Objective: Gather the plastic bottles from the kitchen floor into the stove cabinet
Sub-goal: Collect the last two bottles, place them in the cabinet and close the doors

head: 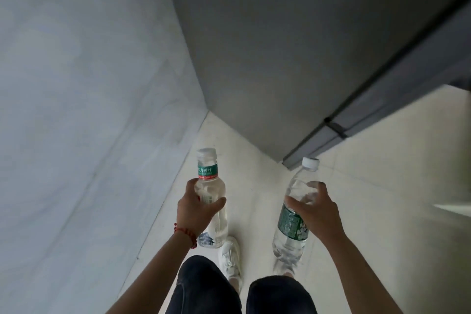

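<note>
Carrying one bottle in each hand, the person is standing over the pale kitchen floor [356,211]. The left hand [195,209] is clamping the clear tea bottle [211,201] at mid-body; the right hand [314,208] is wrapping the green-labelled water bottle [293,216] above its label. Both bottles are hanging clear of the floor, long axes running toward twelve o'clock, white caps leading. A grey cabinet front [293,58] is rising at one o'clock, nearer the right hand; whether it is the stove cabinet is probably not decidable from this angle, and no open door is showing.
</note>
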A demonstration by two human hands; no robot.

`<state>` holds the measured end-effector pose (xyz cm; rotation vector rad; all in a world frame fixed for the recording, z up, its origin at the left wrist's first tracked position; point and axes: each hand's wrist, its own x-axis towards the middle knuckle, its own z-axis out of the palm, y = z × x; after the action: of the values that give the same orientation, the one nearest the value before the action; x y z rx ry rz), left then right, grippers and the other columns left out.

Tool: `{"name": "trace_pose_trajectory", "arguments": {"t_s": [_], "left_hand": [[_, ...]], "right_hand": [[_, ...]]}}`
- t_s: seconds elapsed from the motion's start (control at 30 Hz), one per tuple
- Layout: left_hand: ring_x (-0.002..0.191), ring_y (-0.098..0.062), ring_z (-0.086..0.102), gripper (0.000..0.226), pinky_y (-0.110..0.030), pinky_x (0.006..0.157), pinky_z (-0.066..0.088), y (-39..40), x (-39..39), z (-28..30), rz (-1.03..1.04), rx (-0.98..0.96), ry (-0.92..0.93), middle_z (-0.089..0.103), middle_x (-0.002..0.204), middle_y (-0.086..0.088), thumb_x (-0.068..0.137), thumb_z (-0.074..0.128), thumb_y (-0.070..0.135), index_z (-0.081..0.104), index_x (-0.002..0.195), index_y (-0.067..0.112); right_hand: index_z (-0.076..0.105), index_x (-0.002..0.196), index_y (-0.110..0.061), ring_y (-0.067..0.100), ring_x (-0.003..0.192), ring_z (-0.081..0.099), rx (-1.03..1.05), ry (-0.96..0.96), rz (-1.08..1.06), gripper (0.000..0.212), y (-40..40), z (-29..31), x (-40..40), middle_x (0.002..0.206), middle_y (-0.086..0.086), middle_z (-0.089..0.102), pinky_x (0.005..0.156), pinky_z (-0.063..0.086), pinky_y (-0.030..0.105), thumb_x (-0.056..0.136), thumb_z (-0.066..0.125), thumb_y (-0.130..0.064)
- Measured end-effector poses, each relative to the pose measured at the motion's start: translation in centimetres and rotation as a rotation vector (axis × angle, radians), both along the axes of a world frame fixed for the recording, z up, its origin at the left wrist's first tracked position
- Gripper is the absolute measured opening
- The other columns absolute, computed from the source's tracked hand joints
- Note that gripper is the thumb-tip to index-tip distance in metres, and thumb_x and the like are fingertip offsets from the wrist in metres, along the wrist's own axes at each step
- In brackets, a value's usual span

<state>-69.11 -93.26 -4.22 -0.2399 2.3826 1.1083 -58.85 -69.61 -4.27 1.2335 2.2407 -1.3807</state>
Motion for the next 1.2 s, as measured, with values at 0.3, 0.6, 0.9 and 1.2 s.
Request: {"name": "trace_pose_trajectory", "arguments": {"t_s": [0.3,0.6,0.9,1.2], "left_hand": [[0.079,-0.022,0.057,0.066,-0.026,0.070,0.045,8.6,9.2,5.9,-0.492,-0.074,-0.031,0.063,0.094,-0.003,0.061,0.081,0.025,0.048,0.117,0.017],[0.083,-0.021,0.056,0.059,-0.027,0.074,0.043,23.2,20.1,9.2,-0.834,-0.008,-0.006,0.066,0.104,-0.009,0.065,0.079,0.022,0.048,0.114,0.015],[0.086,-0.019,0.057,0.069,-0.030,0.077,0.050,37.4,27.7,11.1,-1.137,0.049,0.069,0.066,0.107,-0.009,0.062,0.082,0.023,0.048,0.121,0.015],[0.088,-0.024,0.058,0.069,-0.031,0.078,0.048,54.3,27.3,9.9,-1.434,0.031,0.050,0.065,0.108,-0.011,0.063,0.081,0.022,0.046,0.122,0.015]], "right_hand": [[0.043,0.113,-0.028,0.016,0.082,0.059,-0.058,0.058,-0.506,0.061,4.4,7.7,17.0,0.091,-0.002,0.060,0.059,0.041,0.020,0.064,0.077,-0.034],[0.038,0.117,-0.024,0.019,0.081,0.051,0.074,-0.003,-0.830,0.065,10.6,9.3,34.6,0.093,-0.001,0.055,0.070,0.038,0.024,0.065,0.074,-0.042],[0.039,0.105,-0.023,0.021,0.078,0.052,0.142,-0.027,-1.157,0.059,16.0,10.3,45.8,0.085,-0.002,0.057,0.068,0.045,0.030,0.063,0.074,-0.045],[0.044,0.115,-0.019,0.020,0.078,0.052,0.227,-0.075,-1.477,0.066,24.0,9.9,48.1,0.088,-0.002,0.057,0.068,0.037,0.026,0.063,0.079,-0.039]]}}
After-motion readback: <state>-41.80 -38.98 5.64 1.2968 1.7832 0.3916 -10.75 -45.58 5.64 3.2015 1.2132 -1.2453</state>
